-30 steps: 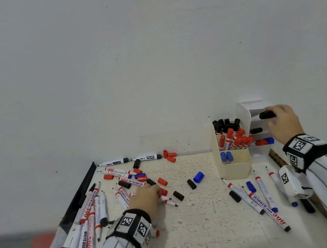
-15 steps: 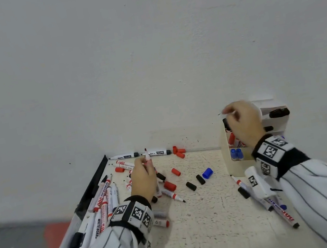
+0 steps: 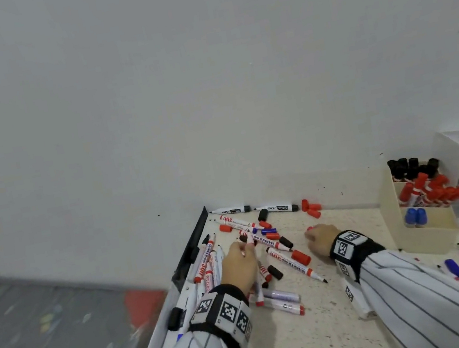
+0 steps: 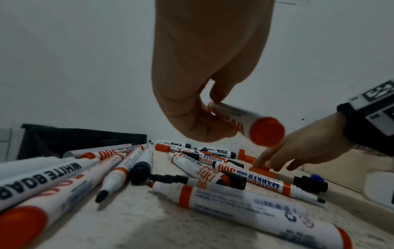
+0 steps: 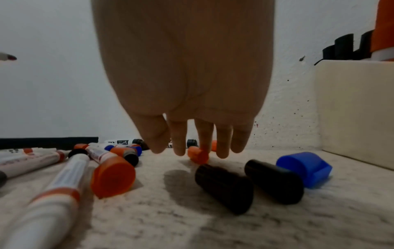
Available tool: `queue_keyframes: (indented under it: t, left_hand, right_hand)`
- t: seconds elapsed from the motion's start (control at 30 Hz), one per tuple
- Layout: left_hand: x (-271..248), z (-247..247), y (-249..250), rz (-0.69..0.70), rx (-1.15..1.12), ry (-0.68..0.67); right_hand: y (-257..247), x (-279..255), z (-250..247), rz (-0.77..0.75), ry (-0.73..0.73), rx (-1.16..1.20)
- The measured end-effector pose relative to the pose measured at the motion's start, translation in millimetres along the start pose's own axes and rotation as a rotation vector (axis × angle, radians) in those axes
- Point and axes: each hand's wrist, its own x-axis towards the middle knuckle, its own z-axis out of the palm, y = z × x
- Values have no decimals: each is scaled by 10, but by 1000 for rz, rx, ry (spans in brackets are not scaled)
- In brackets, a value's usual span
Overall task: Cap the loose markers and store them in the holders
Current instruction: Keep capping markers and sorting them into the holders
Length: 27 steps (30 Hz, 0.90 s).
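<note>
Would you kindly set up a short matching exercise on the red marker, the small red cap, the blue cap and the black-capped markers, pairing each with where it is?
Things:
1. red marker
2. small red cap
3. blue cap
4. black-capped markers

Places:
A. standing in the holder's back compartment
B. pinched in the left hand
C. lying on the table beside two black caps
D. at the right hand's fingertips

Pairs: 1-B, 2-D, 3-C, 4-A
</note>
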Motion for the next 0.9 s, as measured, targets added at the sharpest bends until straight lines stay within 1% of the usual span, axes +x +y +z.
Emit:
queue_keyframes:
  t: [0.07,0.2,0.27,0.33,0.43,0.47,0.53,0.57,0.67,0.73,0.83,0.9]
  left_hand:
    - [-2,18,-12,-10,-21,-25]
    - [-1,77,-28,-62,-92,-48]
    - [-12,102,-29,-71,-102,-70]
    - [-49,124,-14,-72,-114,-110]
    - [-117,166,24,5,-58,-148]
    - [-140,181,36,37,-34,-148]
    - [-176,212,55,77,-31,-136]
    - [-202,229,69,95,-41,-128]
    - [-271,271,102,174,-35,-104]
    - [-306,294,121,195,-31,-103]
    - [-350,330,133,183,-56,-140]
    - [-387,340,158,218,-55,-145]
  right_hand:
    - [-2,52,29,27,93,27]
    - [-10,15,-1,66,198,155]
    - [-6,-18,-43,17,310,285]
    - [-27,-92,-131,-78,400,442]
    - [-101,-225,-312,-181,464,644]
    - [-133,-279,-362,-204,469,712]
    - [-171,-383,-410,-255,425,839]
    - [-181,-445,-420,-278,401,849]
    - [-162,-566,-387,-337,324,765]
    - [-123,-635,-348,-358,269,742]
    - [-85,-737,-308,-340,231,758]
    - [-73,-792,-297,-302,255,647]
